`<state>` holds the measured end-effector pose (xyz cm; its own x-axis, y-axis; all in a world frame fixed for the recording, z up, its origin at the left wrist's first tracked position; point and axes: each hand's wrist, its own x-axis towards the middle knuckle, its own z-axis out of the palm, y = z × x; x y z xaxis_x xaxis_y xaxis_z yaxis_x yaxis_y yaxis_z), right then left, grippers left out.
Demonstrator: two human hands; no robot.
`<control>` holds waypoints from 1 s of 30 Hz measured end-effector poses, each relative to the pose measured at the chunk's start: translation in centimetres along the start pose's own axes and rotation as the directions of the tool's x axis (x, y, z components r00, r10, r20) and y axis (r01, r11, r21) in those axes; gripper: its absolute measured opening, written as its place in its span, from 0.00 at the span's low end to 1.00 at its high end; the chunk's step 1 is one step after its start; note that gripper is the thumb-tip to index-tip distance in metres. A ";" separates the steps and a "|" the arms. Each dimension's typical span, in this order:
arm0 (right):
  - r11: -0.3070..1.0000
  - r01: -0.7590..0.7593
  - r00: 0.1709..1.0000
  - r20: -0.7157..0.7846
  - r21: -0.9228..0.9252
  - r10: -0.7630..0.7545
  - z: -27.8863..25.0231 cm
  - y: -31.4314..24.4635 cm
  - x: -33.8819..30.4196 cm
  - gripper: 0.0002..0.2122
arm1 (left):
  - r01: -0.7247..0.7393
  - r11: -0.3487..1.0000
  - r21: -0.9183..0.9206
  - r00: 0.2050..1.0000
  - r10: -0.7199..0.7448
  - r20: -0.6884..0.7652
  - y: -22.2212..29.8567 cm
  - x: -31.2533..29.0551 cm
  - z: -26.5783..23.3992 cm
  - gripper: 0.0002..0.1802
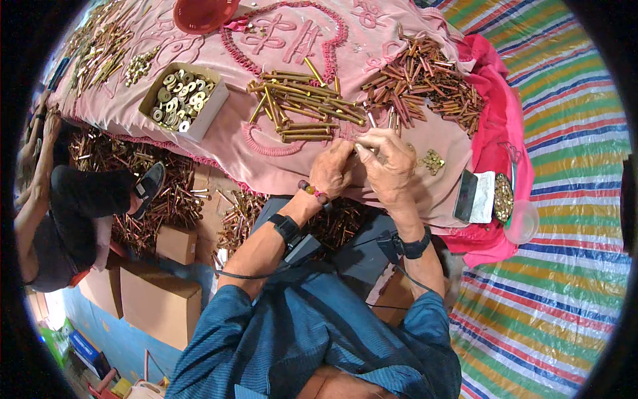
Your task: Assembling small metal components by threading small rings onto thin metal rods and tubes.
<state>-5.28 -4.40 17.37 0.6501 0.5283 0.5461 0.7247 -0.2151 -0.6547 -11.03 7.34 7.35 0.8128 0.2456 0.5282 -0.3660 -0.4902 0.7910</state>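
My left hand [333,167] is closed in a loose fist above the near edge of the pink cloth [266,174]. Beside it, my right hand [387,163] pinches thumb and fingers together, its fingertips close to the left hand. Whatever either one holds is hidden or too small to make out. Just beyond both hands lies a stack of long brass-coloured bolts [302,106]. A heap of copper-coloured metal tubes [428,83] spreads to the far right of them. Some small brass-coloured nuts [432,161] sit to the right of my right hand.
A carton [211,112] of flat washers stands left of the bolts. A red bowl [203,14] is at the far edge. On the right are a phone [465,194] and a clear cup [522,223]. Another person's leg [93,193] shows at left, beside bolts heaped below.
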 end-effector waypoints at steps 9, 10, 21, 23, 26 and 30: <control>0.992 -0.111 0.994 0.017 0.066 0.110 0.4 -0.4 -0.2 0.09 | 0.049 0.999 0.022 0.999 -0.050 0.019 -0.7 -0.6 0.3 0.11; 0.992 -0.108 0.994 0.005 0.058 0.108 0.5 -0.4 -0.3 0.09 | 0.066 0.998 0.025 0.997 -0.066 0.028 -0.7 -0.5 0.3 0.12; 0.971 -0.233 0.972 -0.002 0.044 0.233 -0.1 -0.6 -0.4 0.08 | 0.017 0.999 0.042 0.999 -0.019 0.040 0.0 0.1 0.2 0.16; 0.917 -0.375 0.927 0.049 0.138 0.372 0.2 -0.6 -0.1 0.08 | 0.005 1.000 -0.007 1.000 -0.005 -0.019 0.6 0.3 0.1 0.16; 0.987 -0.159 0.987 0.001 -0.008 0.159 0.2 -0.5 -0.2 0.06 | 0.026 0.999 0.021 1.000 -0.026 -0.009 0.2 0.0 0.1 0.16; 0.997 0.063 0.996 0.066 -0.053 -0.060 -0.2 0.0 -0.2 0.06 | 0.012 0.999 0.050 1.000 -0.011 -0.014 -0.7 -0.5 0.2 0.14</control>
<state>-5.36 -4.72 17.35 0.5891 0.5934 0.5485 0.7756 -0.2247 -0.5899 -11.11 7.41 6.46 0.8102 0.2628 0.5239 -0.3333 -0.5287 0.7806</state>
